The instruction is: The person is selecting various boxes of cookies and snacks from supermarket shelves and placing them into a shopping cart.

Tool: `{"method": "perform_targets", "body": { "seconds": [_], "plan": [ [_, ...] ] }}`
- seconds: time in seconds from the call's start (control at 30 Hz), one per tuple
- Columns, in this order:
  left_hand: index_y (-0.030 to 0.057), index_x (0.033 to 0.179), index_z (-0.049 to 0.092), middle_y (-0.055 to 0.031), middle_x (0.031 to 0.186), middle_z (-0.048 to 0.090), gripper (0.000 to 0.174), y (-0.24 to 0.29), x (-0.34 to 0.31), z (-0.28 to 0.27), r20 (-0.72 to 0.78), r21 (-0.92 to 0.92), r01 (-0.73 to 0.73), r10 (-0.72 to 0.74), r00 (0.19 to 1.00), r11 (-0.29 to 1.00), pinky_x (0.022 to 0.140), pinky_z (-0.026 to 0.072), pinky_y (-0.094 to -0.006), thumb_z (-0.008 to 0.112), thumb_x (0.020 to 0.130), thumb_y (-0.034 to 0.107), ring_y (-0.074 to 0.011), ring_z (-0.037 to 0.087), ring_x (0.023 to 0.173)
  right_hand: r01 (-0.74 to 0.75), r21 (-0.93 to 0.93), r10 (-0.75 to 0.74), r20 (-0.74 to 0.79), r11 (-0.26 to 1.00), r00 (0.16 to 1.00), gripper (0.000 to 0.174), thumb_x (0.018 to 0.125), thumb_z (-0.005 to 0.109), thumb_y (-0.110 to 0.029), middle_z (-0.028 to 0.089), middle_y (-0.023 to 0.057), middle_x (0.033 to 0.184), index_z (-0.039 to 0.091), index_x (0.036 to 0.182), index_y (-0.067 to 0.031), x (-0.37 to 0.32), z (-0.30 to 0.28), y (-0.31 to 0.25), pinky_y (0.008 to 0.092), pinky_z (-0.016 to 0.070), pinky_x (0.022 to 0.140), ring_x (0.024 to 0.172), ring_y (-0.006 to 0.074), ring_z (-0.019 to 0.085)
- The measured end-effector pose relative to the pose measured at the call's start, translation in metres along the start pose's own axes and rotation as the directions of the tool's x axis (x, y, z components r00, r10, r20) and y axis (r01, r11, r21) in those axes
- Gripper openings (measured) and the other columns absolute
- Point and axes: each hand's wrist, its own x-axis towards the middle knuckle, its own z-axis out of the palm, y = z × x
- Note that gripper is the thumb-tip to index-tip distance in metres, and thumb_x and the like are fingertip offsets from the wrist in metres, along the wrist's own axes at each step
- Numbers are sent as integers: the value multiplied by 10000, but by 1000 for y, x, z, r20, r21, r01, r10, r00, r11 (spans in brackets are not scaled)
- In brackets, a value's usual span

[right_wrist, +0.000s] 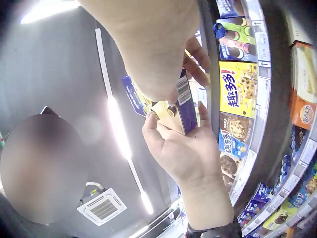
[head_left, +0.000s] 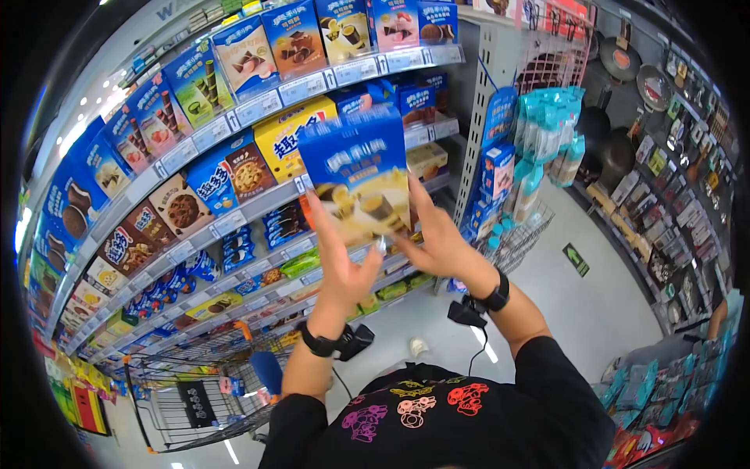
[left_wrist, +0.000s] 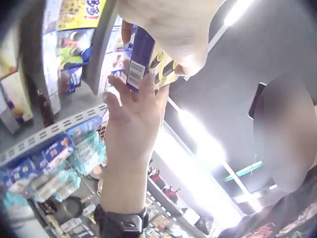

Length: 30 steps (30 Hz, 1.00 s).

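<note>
A blue and cream snack box (head_left: 358,168) is held upright between both hands in front of the shelves. The left hand (head_left: 344,262) grips its left side and lower edge, thumb at the front. On the right side and bottom corner, the right hand (head_left: 439,238) holds it. The left wrist view shows the box's narrow side with a barcode (left_wrist: 136,72), fingers of the right hand (left_wrist: 136,114) against it. In the right wrist view the box (right_wrist: 187,106) rests against the left hand (right_wrist: 190,153), and the right hand (right_wrist: 153,54) covers part of the front.
Shelves (head_left: 285,93) of boxed biscuits stand ahead and to the left. A shopping cart (head_left: 195,391) is at the lower left. Teal packages (head_left: 547,117) hang at the shelf end, and pans (head_left: 619,59) hang on the right. A green floor arrow (head_left: 576,259) marks the aisle.
</note>
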Motion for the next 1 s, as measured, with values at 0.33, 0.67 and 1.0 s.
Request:
{"method": "perform_targets", "body": {
  "seconds": [0.33, 0.67, 1.0],
  "plan": [
    [-28, 1462, 207, -239, 1356, 405, 878, -58, 176, -8, -7, 581, -368, 457, 890, 726, 1051, 247, -464, 648, 754, 248, -391, 385, 1225, 198, -19, -199, -114, 980, 973, 926, 797, 701, -48, 628, 193, 894, 82, 1484, -48, 181, -23, 98, 325, 483, 542, 569, 231, 585],
    [54, 1467, 270, -203, 1206, 415, 851, -93, 263, 5, -72, 728, -341, 561, 825, 594, 991, 294, -429, 678, 733, 193, -331, 368, 1122, 258, -148, -287, -222, 955, 932, 860, 779, 686, -42, 564, 242, 1207, 186, 1479, -45, 252, -55, 130, 281, 506, 593, 644, 201, 629],
    [66, 1464, 283, -175, 1169, 413, 816, -115, 274, 1, -29, 686, -431, 614, 789, 586, 905, 425, -353, 667, 747, 138, -272, 430, 1067, 396, -46, -382, -385, 917, 840, 719, 841, 602, 38, 590, 158, 1186, 240, 1458, -21, 272, -28, 190, 194, 435, 566, 645, 64, 541]
  ]
}}
